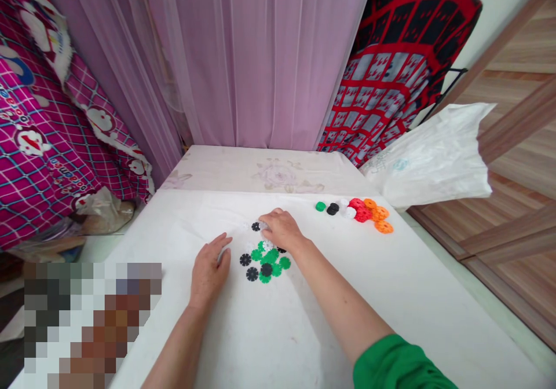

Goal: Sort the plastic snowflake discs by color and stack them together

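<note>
Small notched plastic discs lie in a loose cluster on the white-covered table: green discs (270, 256) in the middle, with black discs (252, 274) and a white disc (267, 245) among them. My right hand (281, 228) reaches over the far side of the cluster, its fingers closed around a white disc (263, 226) that is mostly hidden. Just left of these fingertips lies another black disc (255, 227). To the left of the cluster, my left hand (211, 267) rests with fingers apart and nothing in them.
Toward the back right sit more discs: a green one (320, 206), black ones (332, 208), white, red discs (359, 210) and orange discs (380, 214). A white plastic bag (434, 154) stands at the table's right edge. Behind hangs a purple curtain (269, 59).
</note>
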